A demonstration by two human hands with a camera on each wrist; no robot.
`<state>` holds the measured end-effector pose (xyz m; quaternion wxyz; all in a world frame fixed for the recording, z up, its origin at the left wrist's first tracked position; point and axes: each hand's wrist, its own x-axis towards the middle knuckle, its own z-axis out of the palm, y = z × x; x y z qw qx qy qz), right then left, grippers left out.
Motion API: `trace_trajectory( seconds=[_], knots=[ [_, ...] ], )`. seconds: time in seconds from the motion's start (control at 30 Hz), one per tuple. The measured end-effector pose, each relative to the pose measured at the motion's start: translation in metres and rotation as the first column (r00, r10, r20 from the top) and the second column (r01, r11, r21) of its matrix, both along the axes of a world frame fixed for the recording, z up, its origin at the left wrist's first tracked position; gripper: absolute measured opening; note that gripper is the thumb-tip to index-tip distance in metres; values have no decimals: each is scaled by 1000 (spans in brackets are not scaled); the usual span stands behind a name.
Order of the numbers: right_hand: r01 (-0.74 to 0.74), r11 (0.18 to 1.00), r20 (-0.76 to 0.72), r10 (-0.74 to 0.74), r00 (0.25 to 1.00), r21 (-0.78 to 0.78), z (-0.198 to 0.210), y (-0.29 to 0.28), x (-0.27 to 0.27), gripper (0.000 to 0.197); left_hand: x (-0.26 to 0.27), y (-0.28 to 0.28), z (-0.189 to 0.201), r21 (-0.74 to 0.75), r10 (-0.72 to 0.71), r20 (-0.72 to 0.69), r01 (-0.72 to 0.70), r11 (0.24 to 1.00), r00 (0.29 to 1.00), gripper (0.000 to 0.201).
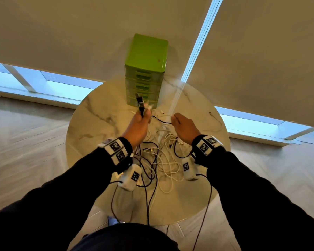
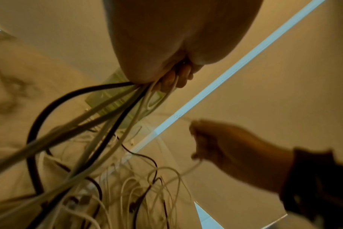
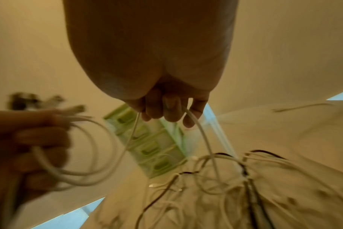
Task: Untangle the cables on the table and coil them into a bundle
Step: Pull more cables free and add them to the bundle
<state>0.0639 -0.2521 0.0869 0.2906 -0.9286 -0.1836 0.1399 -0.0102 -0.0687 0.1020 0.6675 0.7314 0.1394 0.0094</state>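
A tangle of white and black cables (image 1: 158, 153) lies on the round marble table (image 1: 91, 120). My left hand (image 1: 140, 122) is raised above the table and grips a bunch of cables (image 2: 116, 117), with several plug ends (image 1: 140, 104) sticking up out of the fist. White loops (image 3: 84, 148) hang from that fist. My right hand (image 1: 183, 125), to its right, has its fingers (image 3: 170, 111) curled round a single white cable (image 3: 204, 139) that runs down into the tangle.
A green drawer unit (image 1: 146, 73) stands at the table's far edge, just behind my left hand. A loose white cable (image 1: 217, 122) lies at the table's right side. A blind cord (image 1: 198, 44) hangs down to the table beside the unit.
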Motion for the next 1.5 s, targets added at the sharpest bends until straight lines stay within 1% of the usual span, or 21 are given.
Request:
trace_trajectory(
  seconds=[0.03, 0.1, 0.13, 0.2, 0.27, 0.33, 0.4, 0.5, 0.6, 0.73, 0.83, 0.93, 1.0, 1.1, 1.17, 1.23, 1.3, 1.33, 1.37, 1.43, 1.5],
  knots=[
    [-41, 999, 23, 41, 999, 10, 6, 12, -2, 33, -3, -7, -3, -11, -10, -21, 10, 1000, 1000, 36],
    [-132, 991, 28, 131, 991, 30, 15, 32, -14, 29, -4, -16, -9, -47, 24, -109, -29, 998, 994, 57],
    [-168, 985, 29, 167, 986, 48, 17, 39, -21, 28, -4, -18, -8, -79, 27, -155, -40, 996, 988, 63],
    [-210, 971, 27, 208, 978, 114, 19, 46, -32, 25, -3, -19, 0, -148, 34, -180, -61, 987, 983, 66],
    [-232, 957, -2, 236, 972, 173, 20, 44, -38, 24, -2, -15, 1, -165, 33, -177, -63, 984, 984, 60],
    [-273, 943, -49, 286, 957, 191, 21, 37, -39, 25, 1, -11, -2, -148, 53, -164, -78, 986, 985, 41],
    [-334, 929, -95, 351, 931, 160, 22, 29, -40, 26, 3, -10, -6, -160, 65, -178, -94, 983, 982, 34],
    [-368, 928, -163, 374, 913, 64, 17, 7, -36, 31, 11, -6, -4, -123, 165, -154, -185, 975, 974, 24],
    [-289, 957, -171, 281, 944, -22, 10, -26, -30, 34, 19, -5, -4, -148, 203, -85, -214, 966, 975, 17],
    [-192, 972, -174, 167, 970, -135, 16, -52, -27, 35, 21, -25, -7, -123, 130, -27, -132, 984, 991, 23],
    [-165, 985, -232, 149, 961, -51, 35, -50, -41, 31, 19, -56, -3, -117, 45, 16, -43, 992, 999, 25],
    [-149, 989, -191, 150, 970, 20, 49, -50, -57, 32, 16, -88, 2, -150, -82, 39, 87, 985, 996, 32],
    [-73, 996, -127, 79, 989, 49, 50, -59, -65, 28, 14, -104, 5, -168, -153, 35, 157, 973, 988, 26],
    [111, 993, -38, -109, 993, 49, 44, -92, -78, 28, 14, -127, 9, -139, -227, 5, 226, 964, 974, 18],
    [213, 977, -51, -213, 976, -7, 36, -126, -86, 30, 14, -133, 11, -136, -246, 0, 244, 960, 969, 18],
    [288, 947, -94, -303, 948, -144, 26, -170, -100, 27, 15, -142, 15, -151, -295, 14, 294, 944, 955, 22],
    [300, 906, -170, -360, 917, -300, 15, -207, -121, 22, 13, -152, 18, -166, -359, 30, 359, 919, 933, 24],
    [289, 895, -207, -371, 905, -339, 11, -219, -131, 19, 11, -158, 19, -176, -392, 37, 392, 903, 919, 25],
    [302, 891, -231, -390, 892, -338, 7, -227, -142, 17, 7, -165, 21, -185, -428, 41, 428, 885, 903, 25],
    [393, 890, -250, -445, 860, -231, 2, -229, -156, 16, -1, -181, 19, -205, -491, 36, 487, 849, 871, 24],
    [419, 902, -254, -432, 865, -106, 3, -215, -163, 18, -9, -194, 15, -215, -533, 8, 522, 825, 846, 37]
  ],
)
